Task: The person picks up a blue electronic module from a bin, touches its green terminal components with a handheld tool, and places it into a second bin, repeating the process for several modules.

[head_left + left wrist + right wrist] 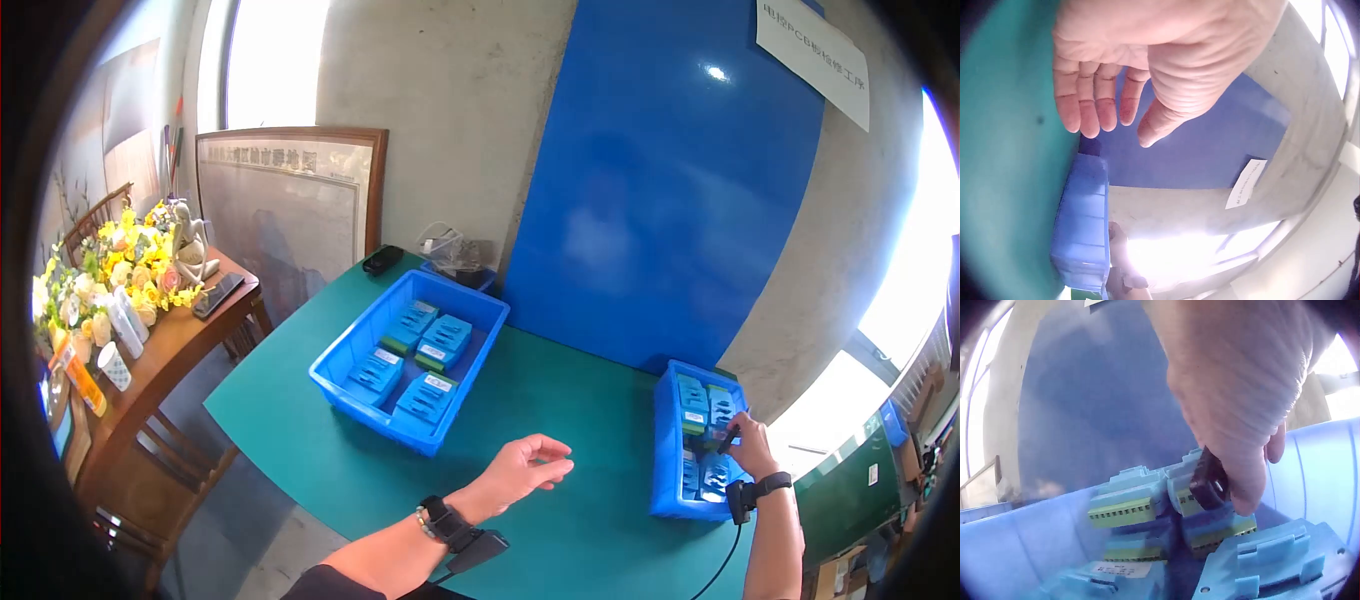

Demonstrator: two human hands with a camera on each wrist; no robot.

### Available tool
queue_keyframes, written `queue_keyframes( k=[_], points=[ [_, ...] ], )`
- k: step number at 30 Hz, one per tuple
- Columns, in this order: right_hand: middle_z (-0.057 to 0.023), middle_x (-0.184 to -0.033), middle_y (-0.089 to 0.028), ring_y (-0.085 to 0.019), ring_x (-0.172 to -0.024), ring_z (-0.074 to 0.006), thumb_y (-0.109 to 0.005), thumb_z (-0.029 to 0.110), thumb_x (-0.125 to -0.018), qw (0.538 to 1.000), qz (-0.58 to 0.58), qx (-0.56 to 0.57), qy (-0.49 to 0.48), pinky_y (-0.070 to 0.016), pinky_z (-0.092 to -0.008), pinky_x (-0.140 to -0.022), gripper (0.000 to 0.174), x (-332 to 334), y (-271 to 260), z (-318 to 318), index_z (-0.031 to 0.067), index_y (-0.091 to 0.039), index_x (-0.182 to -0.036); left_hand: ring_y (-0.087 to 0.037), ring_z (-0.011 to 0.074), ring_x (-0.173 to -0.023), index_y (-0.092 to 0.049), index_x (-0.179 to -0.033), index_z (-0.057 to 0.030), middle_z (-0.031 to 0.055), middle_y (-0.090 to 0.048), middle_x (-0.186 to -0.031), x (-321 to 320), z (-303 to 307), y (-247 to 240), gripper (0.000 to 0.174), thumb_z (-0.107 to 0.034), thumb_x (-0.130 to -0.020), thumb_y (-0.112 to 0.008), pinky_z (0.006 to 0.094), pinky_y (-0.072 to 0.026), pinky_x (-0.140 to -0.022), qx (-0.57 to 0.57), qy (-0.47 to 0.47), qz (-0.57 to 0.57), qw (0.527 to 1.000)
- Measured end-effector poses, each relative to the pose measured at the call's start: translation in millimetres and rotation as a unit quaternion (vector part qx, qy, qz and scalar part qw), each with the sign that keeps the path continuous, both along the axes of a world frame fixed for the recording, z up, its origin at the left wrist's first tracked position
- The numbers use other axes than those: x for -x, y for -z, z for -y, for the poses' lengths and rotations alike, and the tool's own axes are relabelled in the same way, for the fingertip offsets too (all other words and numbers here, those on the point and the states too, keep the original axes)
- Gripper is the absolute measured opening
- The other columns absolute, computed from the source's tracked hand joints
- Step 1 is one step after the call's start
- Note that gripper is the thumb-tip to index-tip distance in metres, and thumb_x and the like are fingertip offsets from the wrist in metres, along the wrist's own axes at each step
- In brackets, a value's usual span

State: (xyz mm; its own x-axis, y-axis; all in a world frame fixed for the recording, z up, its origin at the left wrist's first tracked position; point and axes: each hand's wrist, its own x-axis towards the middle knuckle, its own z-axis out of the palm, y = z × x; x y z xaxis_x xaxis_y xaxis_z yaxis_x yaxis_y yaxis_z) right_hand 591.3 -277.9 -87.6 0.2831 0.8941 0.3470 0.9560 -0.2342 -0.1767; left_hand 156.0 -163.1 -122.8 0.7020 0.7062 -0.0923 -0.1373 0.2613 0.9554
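My right hand [755,450] reaches into the right blue bin [665,440] and pinches a small black object [1210,481] between thumb and fingers. Under and around it lie light-blue modules [1272,562] with green connector strips [1122,514]. My left hand [518,474] hangs over the green table between the two bins, fingers loosely bent, holding nothing; the left wrist view shows this hand [1154,69] with a gap between thumb and fingers. The left blue bin [335,395] holds several similar modules [425,400] with white labels.
Behind the green table [290,430] stands a blue panel [660,180] against the wall. A black object [382,261] and a clear plastic bag [458,252] are at the back edge. At left, a wooden table [150,370] carries flowers [130,260], a phone [218,296] and a cup [114,366].
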Motion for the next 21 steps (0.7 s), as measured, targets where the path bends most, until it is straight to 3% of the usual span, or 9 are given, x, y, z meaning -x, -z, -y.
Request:
queue_keyframes(
  k=[4,8,10,12,14,16,18,19,21],
  points=[
    [-0.0191,-0.081,-0.064,-0.063,-0.080,-0.0392,-0.081,0.006,-0.062,0.999,-0.004,-0.036,0.031,-0.0496,-0.0428,-0.070,0.040,47.0,-35.8,8.5,0.0036,-0.056,-0.093,-0.060,0.0111,-0.085,-0.059,-0.111,-0.0022,0.0040,-0.062,-0.096,6.6,2.3,-15.8,0.031,-0.018,-0.087,-0.070,0.0265,-0.0509,-0.074,-0.109,-0.016,-0.034,0.993],
    [-0.0117,-0.083,-0.062,-0.064,-0.080,-0.0247,-0.074,0.001,-0.074,0.969,-0.161,-0.185,-0.028,-0.0504,-0.0336,-0.072,0.030,131.6,-63.9,9.3,0.0036,-0.056,-0.097,-0.060,0.0112,-0.083,-0.059,-0.108,-0.0050,0.0036,-0.062,-0.094,27.2,-11.1,-59.8,0.030,-0.020,-0.085,-0.071,0.0268,-0.0504,-0.071,-0.352,-0.042,-0.106,0.929],
    [-0.0066,-0.085,-0.062,-0.063,-0.082,-0.0165,-0.071,0.002,-0.079,0.956,-0.181,-0.214,-0.082,-0.0501,-0.0287,-0.075,0.026,183.2,-65.7,14.4,0.0039,-0.056,-0.100,-0.060,0.0114,-0.082,-0.059,-0.106,-0.0060,0.0040,-0.062,-0.093,39.1,-21.7,-84.4,0.030,-0.020,-0.083,-0.072,0.0271,-0.0501,-0.070,-0.426,-0.070,-0.132,0.892],
    [-0.0083,-0.091,-0.065,-0.064,-0.082,-0.0163,-0.063,0.006,-0.090,0.906,-0.295,-0.257,-0.160,-0.0514,-0.0273,-0.071,0.016,218.2,-43.1,9.1,0.0028,-0.055,-0.103,-0.060,0.0115,-0.080,-0.060,-0.105,-0.0047,0.0044,-0.063,-0.091,50.5,-38.5,-100.6,0.029,-0.018,-0.082,-0.071,0.0272,-0.0498,-0.067,-0.482,-0.093,-0.179,0.853],
    [-0.0132,-0.094,-0.066,-0.067,-0.074,-0.0177,-0.054,0.020,-0.097,0.833,-0.466,-0.244,-0.172,-0.0521,-0.0247,-0.058,0.022,256.4,-20.6,-1.2,0.0038,-0.051,-0.112,-0.061,0.0124,-0.078,-0.060,-0.106,-0.0036,0.0063,-0.064,-0.088,61.6,-62.5,-105.6,0.030,-0.016,-0.080,-0.071,0.0275,-0.0498,-0.065,-0.458,-0.114,-0.228,0.851],
    [-0.0141,-0.092,-0.067,-0.068,-0.071,-0.0193,-0.050,0.027,-0.100,0.757,-0.602,-0.205,-0.152,-0.0511,-0.0257,-0.054,0.028,282.0,3.0,-14.8,0.0027,-0.049,-0.114,-0.065,0.0239,-0.072,-0.060,-0.105,0.0004,0.0148,-0.066,-0.083,75.2,-93.8,-91.9,0.042,-0.023,-0.074,-0.073,0.0341,-0.0515,-0.065,-0.402,-0.144,-0.255,0.867],
    [-0.0140,-0.089,-0.067,-0.067,-0.068,-0.0197,-0.049,0.030,-0.100,0.709,-0.668,-0.170,-0.149,-0.0516,-0.0264,-0.053,0.031,296.0,19.2,-25.4,0.0025,-0.049,-0.114,-0.063,0.0209,-0.077,-0.059,-0.110,0.0047,0.0149,-0.066,-0.090,89.1,-110.2,-87.2,0.051,-0.027,-0.073,-0.075,0.0322,-0.0512,-0.067,-0.334,-0.123,-0.402,0.844],
    [-0.0137,-0.087,-0.067,-0.067,-0.066,-0.0195,-0.049,0.030,-0.100,0.707,-0.672,-0.161,-0.151,-0.0514,-0.0265,-0.053,0.031,298.4,24.9,-29.1,0.0027,-0.049,-0.113,-0.063,0.0195,-0.079,-0.059,-0.113,0.0069,0.0149,-0.066,-0.094,95.7,-118.5,-86.1,0.056,-0.029,-0.073,-0.076,0.0313,-0.0511,-0.068,-0.299,-0.115,-0.470,0.823],
    [-0.0132,-0.084,-0.067,-0.067,-0.063,-0.0191,-0.049,0.032,-0.099,0.703,-0.680,-0.145,-0.149,-0.0512,-0.0267,-0.051,0.032,300.2,36.4,-30.4,0.0029,-0.050,-0.113,-0.064,0.0212,-0.074,-0.062,-0.095,0.0087,0.0157,-0.066,-0.082,104.3,-139.2,-65.9,0.051,-0.032,-0.068,-0.077,0.0343,-0.0503,-0.063,-0.343,-0.085,-0.523,0.775]
  ],
)
